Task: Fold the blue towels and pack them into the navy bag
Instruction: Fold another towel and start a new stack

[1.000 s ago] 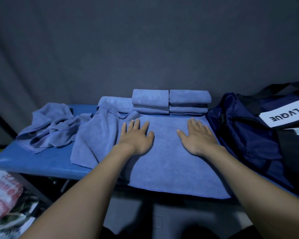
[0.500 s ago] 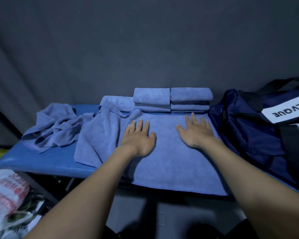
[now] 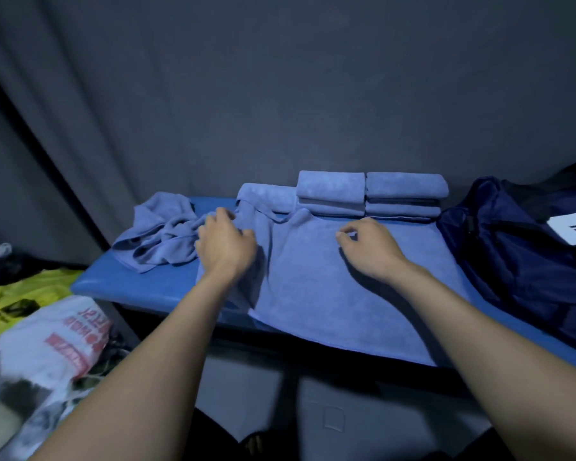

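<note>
Here the spread towel [image 3: 333, 281] lies flat on the table [image 3: 113, 281], between the crumpled towel [image 3: 160, 237] and navy bag [image 3: 519, 261]. Left hand [image 3: 225, 244] curls at its left edge, right hand [image 3: 369, 247] hovers loosely curled, holding nothing. Best to match the edges squarely before creasing.

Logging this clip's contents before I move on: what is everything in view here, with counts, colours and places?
spread towel: one, blue, flat across the table's middle
folded towels: several, blue, stacked at the table's back
crumpled towel: one, blue, table's left end
navy bag: one, white label, table's right end
table: one, blue top
plastic bags: two, yellow and white, lower left
curtain: grey, behind
left hand: on the spread towel's left part
right hand: fingers curled on the towel's middle
</note>
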